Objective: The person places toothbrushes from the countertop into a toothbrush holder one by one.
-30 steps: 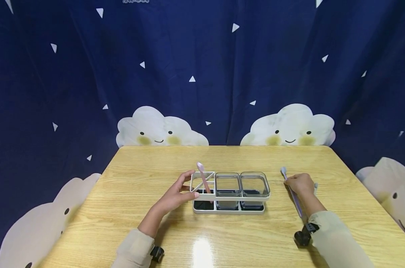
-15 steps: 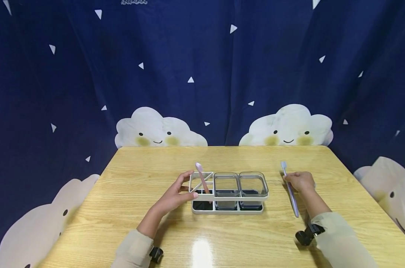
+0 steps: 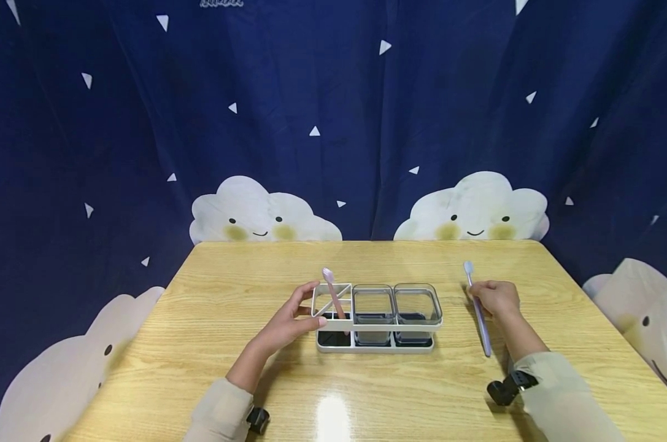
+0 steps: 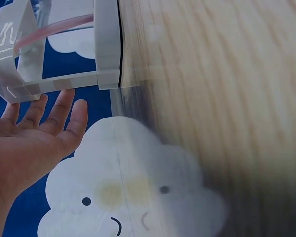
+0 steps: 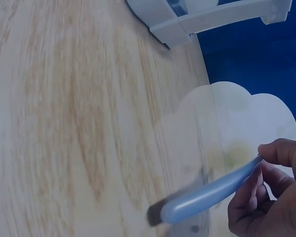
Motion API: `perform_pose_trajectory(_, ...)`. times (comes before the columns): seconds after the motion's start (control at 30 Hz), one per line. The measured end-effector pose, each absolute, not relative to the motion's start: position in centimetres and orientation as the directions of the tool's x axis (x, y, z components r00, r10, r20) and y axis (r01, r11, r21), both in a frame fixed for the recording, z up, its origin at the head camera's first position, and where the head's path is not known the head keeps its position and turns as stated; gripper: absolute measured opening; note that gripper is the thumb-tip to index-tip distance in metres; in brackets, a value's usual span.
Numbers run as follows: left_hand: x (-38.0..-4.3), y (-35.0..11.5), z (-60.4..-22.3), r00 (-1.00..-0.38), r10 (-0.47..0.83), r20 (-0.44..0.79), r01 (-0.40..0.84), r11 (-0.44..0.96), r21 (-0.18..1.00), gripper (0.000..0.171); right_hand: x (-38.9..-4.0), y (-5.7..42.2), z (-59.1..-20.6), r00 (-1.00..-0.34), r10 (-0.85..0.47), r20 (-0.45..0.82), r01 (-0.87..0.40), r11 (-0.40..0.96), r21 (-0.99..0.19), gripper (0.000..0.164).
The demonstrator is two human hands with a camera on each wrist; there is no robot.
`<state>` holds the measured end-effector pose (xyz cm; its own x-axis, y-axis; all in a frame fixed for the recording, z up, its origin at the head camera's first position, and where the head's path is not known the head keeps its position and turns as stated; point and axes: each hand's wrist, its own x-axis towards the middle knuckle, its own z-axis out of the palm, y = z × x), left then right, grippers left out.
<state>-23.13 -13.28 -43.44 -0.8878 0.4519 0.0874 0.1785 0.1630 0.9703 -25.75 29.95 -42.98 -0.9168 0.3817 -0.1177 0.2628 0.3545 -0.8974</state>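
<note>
My left hand (image 3: pixel 287 324) grips the left end of a white toothbrush holder (image 3: pixel 385 327), thumb on the front rim and fingers at the back corner. A pink toothbrush (image 3: pixel 335 299) leans in the holder's divided left section, bristles up. Two clear square cups (image 3: pixel 373 318) stand in its other sections. To the right, my right hand (image 3: pixel 497 299) pinches a bluish-purple toothbrush (image 3: pixel 481 325) between thumb and fingers, below its pale blue head. In the right wrist view the handle (image 5: pixel 207 200) slants, its rounded end close above the table; contact cannot be judged.
The wooden table (image 3: pixel 245 270) carries the holder near its middle. Behind it hangs a dark blue curtain (image 3: pixel 311 80) with white triangles and smiling clouds. A black wrist camera (image 3: pixel 504 390) sits on the right wrist, another (image 3: pixel 258 420) on the left.
The bluish-purple toothbrush has turned slightly and its head has shifted away from me. A pale piece beside my right hand is no longer visible. My left hand still grips the holder.
</note>
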Motion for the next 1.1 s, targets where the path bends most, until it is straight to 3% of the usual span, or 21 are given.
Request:
perform_pose_trajectory(0.43,-23.0,-13.1,-43.3,-0.889,0.450,0.087,0.176,0.161,0.971,0.074,-25.9,30.2,-42.5,-0.912,0.394,-0.109,0.245,0.311,-0.918,0.025)
perform_pose_trajectory(0.57,-23.0,-13.2,-43.2,-0.889,0.450,0.086,0.176,0.160,0.971,0.073,-28.2,32.4,-45.8,-0.910,0.408,-0.080,0.219,0.306,-0.927,0.021)
perform_pose_trajectory(0.77,-23.0,-13.3,-43.0,-0.890,0.448,0.082,0.183,0.187,0.965,0.071,-31.2,34.8,-50.4,-0.896,0.445,-0.009,0.177,0.336,-0.925,0.030)
perform_pose_trajectory(1.1,-23.1,-13.4,-43.2,-0.887,0.453,0.084,0.181,0.174,0.968,0.075,-28.0,32.2,-45.3,-0.913,0.396,-0.095,0.196,0.222,-0.955,0.021)
